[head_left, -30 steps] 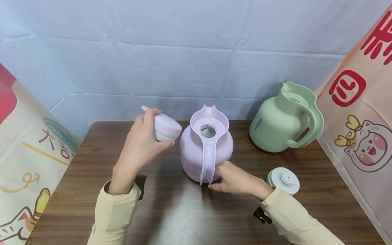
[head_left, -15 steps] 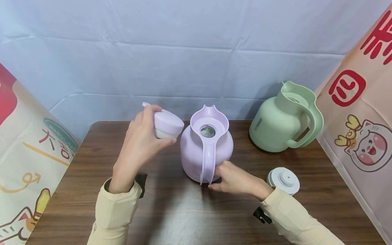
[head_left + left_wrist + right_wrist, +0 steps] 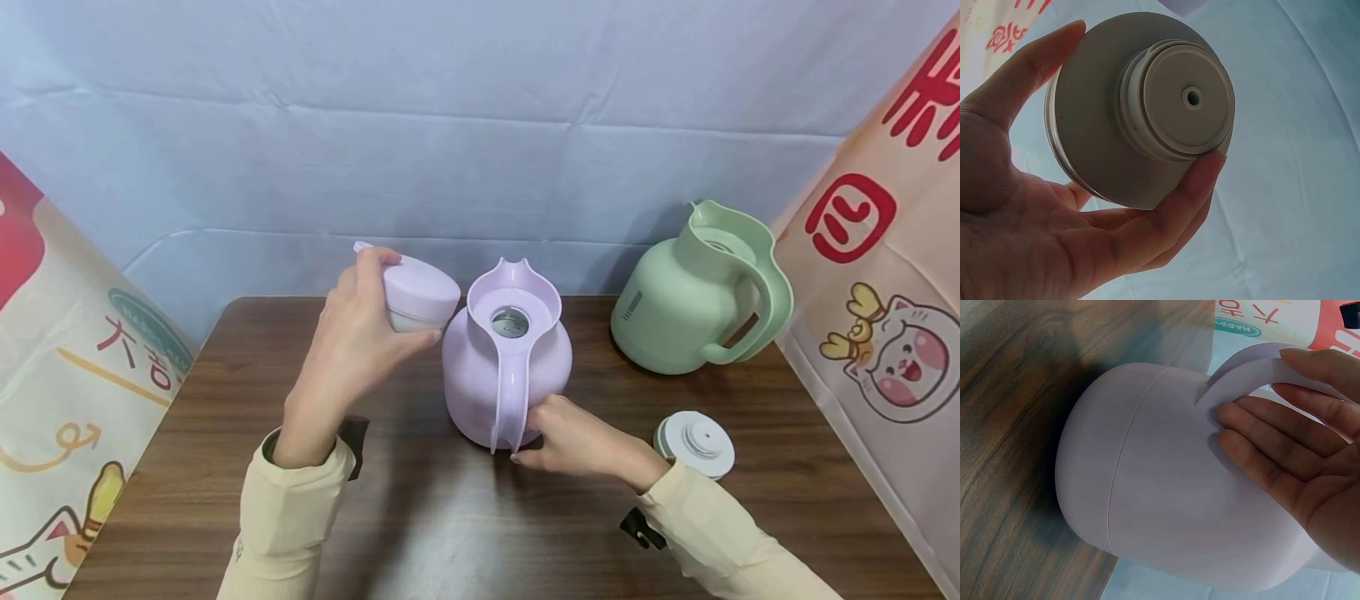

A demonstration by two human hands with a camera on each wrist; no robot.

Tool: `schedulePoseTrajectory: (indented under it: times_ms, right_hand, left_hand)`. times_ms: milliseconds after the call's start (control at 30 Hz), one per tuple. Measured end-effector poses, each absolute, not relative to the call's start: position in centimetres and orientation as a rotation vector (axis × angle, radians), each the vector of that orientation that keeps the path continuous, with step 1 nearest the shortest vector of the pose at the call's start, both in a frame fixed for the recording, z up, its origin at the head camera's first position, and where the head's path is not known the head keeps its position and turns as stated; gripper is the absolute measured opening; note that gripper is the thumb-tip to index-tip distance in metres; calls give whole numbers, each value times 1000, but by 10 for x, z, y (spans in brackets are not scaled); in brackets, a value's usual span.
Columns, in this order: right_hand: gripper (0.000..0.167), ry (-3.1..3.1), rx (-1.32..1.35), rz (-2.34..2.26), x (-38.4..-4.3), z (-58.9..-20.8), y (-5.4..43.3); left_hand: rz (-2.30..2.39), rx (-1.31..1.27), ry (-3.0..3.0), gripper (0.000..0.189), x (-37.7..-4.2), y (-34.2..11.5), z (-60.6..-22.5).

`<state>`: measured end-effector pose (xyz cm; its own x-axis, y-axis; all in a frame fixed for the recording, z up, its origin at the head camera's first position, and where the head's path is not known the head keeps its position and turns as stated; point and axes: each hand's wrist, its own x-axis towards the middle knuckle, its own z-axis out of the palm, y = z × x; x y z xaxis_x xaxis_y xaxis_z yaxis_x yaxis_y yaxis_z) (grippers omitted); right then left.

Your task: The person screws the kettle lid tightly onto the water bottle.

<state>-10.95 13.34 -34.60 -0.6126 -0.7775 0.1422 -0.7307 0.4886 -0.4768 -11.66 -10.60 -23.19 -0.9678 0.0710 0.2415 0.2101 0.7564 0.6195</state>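
Observation:
A lilac thermos jug (image 3: 465,392) stands upright on the table, its round mouth uncovered and its handle toward me. My left hand (image 3: 348,342) holds the jug's lilac lid (image 3: 422,287) by its edge, tilted in the air just left of the jug's mouth and apart from it. In the left wrist view the lid's underside (image 3: 1188,100) shows a round plug with a small central hole. Low on the jug, my right hand (image 3: 570,437) grips the handle (image 3: 1250,375) between thumb and fingers, with other fingertips against the body.
On the right, a green thermos jug (image 3: 663,308) stands near the table's back edge with its mouth uncovered. A white-and-green lid (image 3: 697,446) lies upside down beside my right forearm. Pale cloth (image 3: 450,167) hangs behind the wooden table (image 3: 420,533), with printed banners at both sides.
My left hand has moved slightly right and up with the lid, bringing it closer to the lilac jug's mouth. My right hand and both jugs have stayed in place.

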Motion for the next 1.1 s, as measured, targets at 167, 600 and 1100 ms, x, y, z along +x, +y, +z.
schedulePoseTrajectory:
  times_ms: [167,600,1100]
  right_hand:
    - [7,2625,-1337,-774,-109,-346,133]
    - [7,2624,-1329,-775,-109,-346,134]
    - [7,2619,-1323,-794,-109,-346,133]
  left_hand:
    - [-1012,-248,-2726,74,-118,-102,-228]
    - [-1061,-303,-2715,75,-122,-86,-220]
    - [-1141,-352,-2774,74,-132,-65,-218]
